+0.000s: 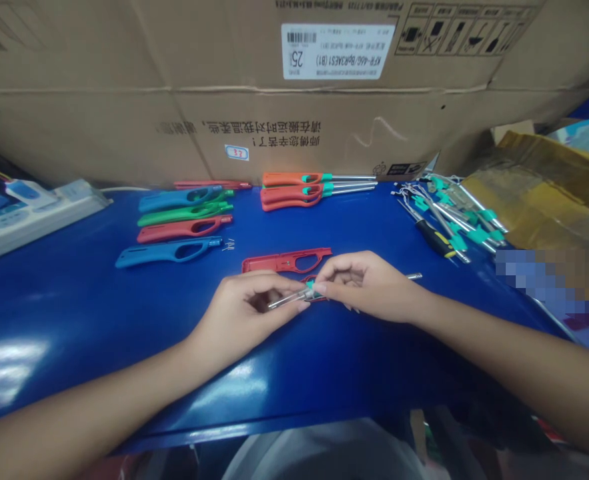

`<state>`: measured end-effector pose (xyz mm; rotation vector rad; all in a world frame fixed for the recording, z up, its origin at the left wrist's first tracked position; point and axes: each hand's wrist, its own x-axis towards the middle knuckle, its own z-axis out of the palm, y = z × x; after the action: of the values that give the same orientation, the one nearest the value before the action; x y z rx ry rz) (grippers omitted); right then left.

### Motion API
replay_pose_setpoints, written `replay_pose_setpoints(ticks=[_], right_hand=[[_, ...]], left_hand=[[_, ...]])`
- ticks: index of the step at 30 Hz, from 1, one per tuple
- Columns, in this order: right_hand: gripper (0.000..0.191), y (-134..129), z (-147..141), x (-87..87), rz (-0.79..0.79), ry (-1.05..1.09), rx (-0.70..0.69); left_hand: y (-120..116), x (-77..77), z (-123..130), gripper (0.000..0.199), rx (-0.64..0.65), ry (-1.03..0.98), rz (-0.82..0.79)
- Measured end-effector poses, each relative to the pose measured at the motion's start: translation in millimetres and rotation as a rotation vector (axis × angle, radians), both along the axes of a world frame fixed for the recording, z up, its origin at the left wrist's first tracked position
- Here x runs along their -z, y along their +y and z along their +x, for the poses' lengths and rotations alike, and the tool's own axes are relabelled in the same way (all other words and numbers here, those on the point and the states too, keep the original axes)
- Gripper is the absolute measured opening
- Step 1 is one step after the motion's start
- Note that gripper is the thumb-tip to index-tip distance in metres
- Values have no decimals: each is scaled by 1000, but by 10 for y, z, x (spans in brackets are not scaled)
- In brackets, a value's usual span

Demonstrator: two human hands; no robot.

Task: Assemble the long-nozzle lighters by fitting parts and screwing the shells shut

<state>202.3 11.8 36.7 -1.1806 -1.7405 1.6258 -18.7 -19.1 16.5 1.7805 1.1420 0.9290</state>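
Observation:
My left hand (254, 303) pinches a clear and silver lighter insert (290, 297) between thumb and fingers. Close on its right, my right hand (357, 283) has its thumb and fingers closed on the teal part (310, 285) at the insert's end. A metal tube (415, 276) sticks out beyond my right hand. Just behind the hands lies a red half shell (289, 261) with a trigger loop. Part of another red piece shows beneath the fingers, mostly hidden by them.
Blue, green and red shells (174, 252) lie at the left, near a white power strip (34, 217). Orange and red lighters (291, 195) rest by the cardboard (214, 60). Inserts (467, 217) and a black-yellow screwdriver (435, 239) lie right on the blue table (99, 333).

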Motion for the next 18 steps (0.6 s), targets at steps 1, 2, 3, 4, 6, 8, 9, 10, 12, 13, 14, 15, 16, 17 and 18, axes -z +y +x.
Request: replay_pose_setpoints(ticks=[1,2,3,4,6,8,9,10,12,13,14,15,16,17,18], right_hand=[[17,-2,1,-1,-2,-1,-1],[17,-5,3,-1,-4,-1,-3],[17,-6,5,-1,-7,-2,-4],[16,-7,8,0,-8,-3,-5],[16,-5,10,0,-4,-6,-9],[16,-1,12,1,0,-3,-16],[16,2,13,2,2,4,-20],[16,4,15,4,5,12,-23],[16,6,20,8,18,31,-22],[16,5,23,10,27,38,-18],[16,2,27,12,35,42,-13],[16,-1,31,14,39,43,-8],[16,-5,34,16,40,42,-5],[16,-9,36,18,39,43,-3],[15,-12,37,20,39,44,-2]], left_hand=[[-3,0,-2,15,0,2,1],[-5,1,-4,15,0,3,4],[-6,2,-6,16,3,3,7],[-6,3,-6,15,5,2,11],[-3,3,-5,15,6,2,14],[2,0,-3,16,1,1,8],[4,-3,-2,16,-3,1,1],[6,-7,-1,15,-8,2,-5],[10,-17,-1,15,-12,-1,-15],[13,-22,-1,14,-12,-4,-20],[17,-25,-1,14,-9,-8,-24],[20,-27,-1,14,-5,-11,-30],[24,-28,-1,15,-3,-13,-35],[25,-27,0,15,-1,-14,-41],[26,-25,1,15,-3,-13,-44]])
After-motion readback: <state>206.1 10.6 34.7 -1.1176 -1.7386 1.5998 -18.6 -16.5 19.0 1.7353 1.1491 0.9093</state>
